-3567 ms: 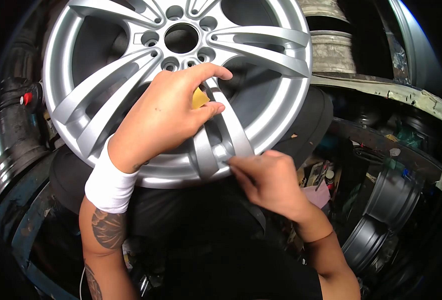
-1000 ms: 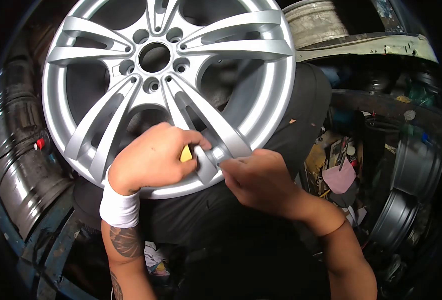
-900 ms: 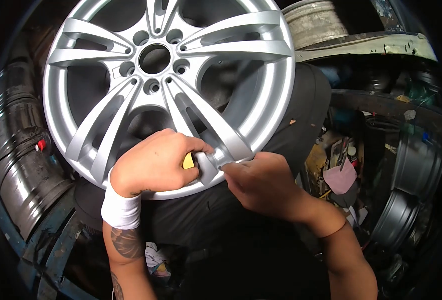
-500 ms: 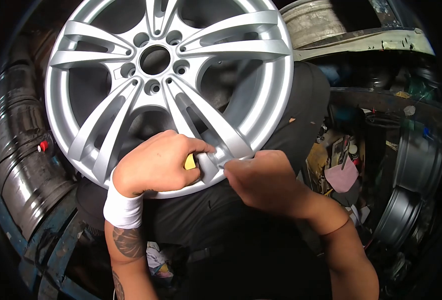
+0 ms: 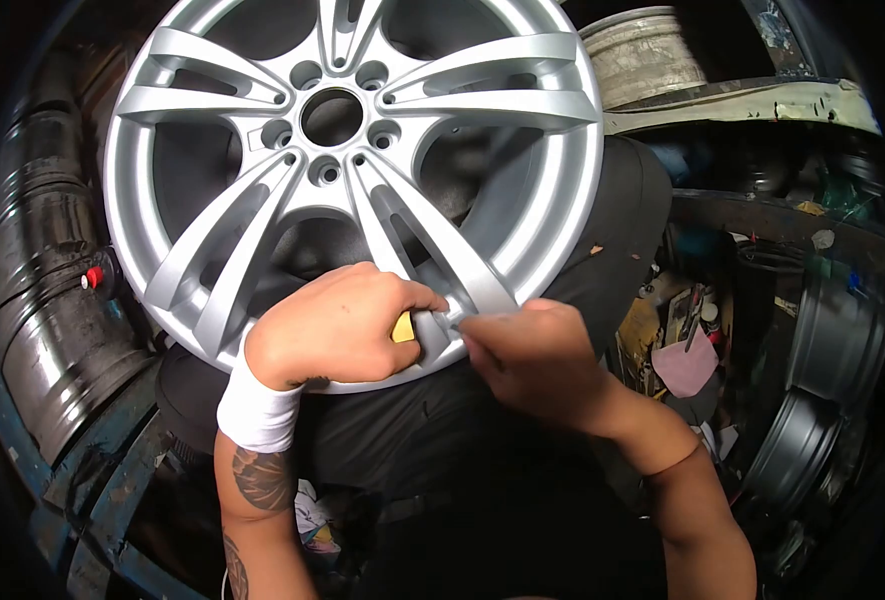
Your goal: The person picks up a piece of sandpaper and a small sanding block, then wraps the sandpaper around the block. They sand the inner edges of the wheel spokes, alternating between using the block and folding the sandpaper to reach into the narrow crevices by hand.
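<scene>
A silver alloy wheel rim (image 5: 482, 265) lies face up across the lap, with paired spokes around an open centre hole. My left hand (image 5: 337, 320) rests on the rim's near edge, index finger stretched along the base of a spoke. Tucked between its thumb and curled fingers is a yellow piece (image 5: 403, 328), mostly hidden; its kind does not show. My right hand (image 5: 537, 355) is closed in a pinch at the rim's lower right, close to the left fingertip. A small greyish bit shows at its fingertips, too blurred to name.
Dark, glossy stacked barrels (image 5: 47, 330) stand at the left beside a blue metal frame (image 5: 92, 460). A worn wheel (image 5: 642, 55) sits at the upper right. Further grey rims (image 5: 792, 450) and a cluttered box with a pink sheet (image 5: 684, 368) are on the right.
The rim and both hands appear slightly farther right in view, along with the surroundings. My right hand has shifted a little at the spoke's base; the left keeps its hold on the yellow piece.
</scene>
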Demonstrator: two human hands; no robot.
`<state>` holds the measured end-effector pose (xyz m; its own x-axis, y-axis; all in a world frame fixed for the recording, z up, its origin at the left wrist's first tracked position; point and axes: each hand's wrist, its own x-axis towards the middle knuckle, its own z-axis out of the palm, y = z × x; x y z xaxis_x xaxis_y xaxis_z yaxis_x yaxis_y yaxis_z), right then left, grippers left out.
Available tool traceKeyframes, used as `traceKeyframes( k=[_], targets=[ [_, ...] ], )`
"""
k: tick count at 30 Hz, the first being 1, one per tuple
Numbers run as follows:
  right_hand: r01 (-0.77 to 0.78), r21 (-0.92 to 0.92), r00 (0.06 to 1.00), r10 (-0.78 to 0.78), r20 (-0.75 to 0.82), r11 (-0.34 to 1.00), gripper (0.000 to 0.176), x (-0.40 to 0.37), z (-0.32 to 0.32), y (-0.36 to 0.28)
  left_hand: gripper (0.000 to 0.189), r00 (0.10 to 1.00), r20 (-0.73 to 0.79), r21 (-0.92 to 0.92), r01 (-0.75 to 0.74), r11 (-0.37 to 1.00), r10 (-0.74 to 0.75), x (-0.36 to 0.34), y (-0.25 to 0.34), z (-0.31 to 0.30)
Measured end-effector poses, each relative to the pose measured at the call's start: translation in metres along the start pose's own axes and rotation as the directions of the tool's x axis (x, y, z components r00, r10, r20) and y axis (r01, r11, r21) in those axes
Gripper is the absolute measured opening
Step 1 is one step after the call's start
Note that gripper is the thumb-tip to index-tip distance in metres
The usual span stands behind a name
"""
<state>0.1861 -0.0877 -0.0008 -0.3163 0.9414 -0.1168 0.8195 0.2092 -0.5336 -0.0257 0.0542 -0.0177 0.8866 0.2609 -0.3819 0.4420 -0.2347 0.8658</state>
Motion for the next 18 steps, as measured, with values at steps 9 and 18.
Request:
traceKeyframes(
  k=[9, 18],
  targets=[
    [-0.053, 0.095, 0.998, 0.049, 0.048, 0.994, 0.011, 0.004, -0.01, 0.006, 0.05, 0.999, -0.008, 0.021, -0.035, 0.999, 0.035, 0.001, -0.007, 0.002],
    [-0.031, 0.079, 0.999, 0.029, 0.017, 0.996, 0.01, 0.005, -0.003, 0.012, 0.053, 1.0, 0.019, 0.029, -0.013, 0.999, 0.012, 0.001, -0.003, 0.002]
  ],
)
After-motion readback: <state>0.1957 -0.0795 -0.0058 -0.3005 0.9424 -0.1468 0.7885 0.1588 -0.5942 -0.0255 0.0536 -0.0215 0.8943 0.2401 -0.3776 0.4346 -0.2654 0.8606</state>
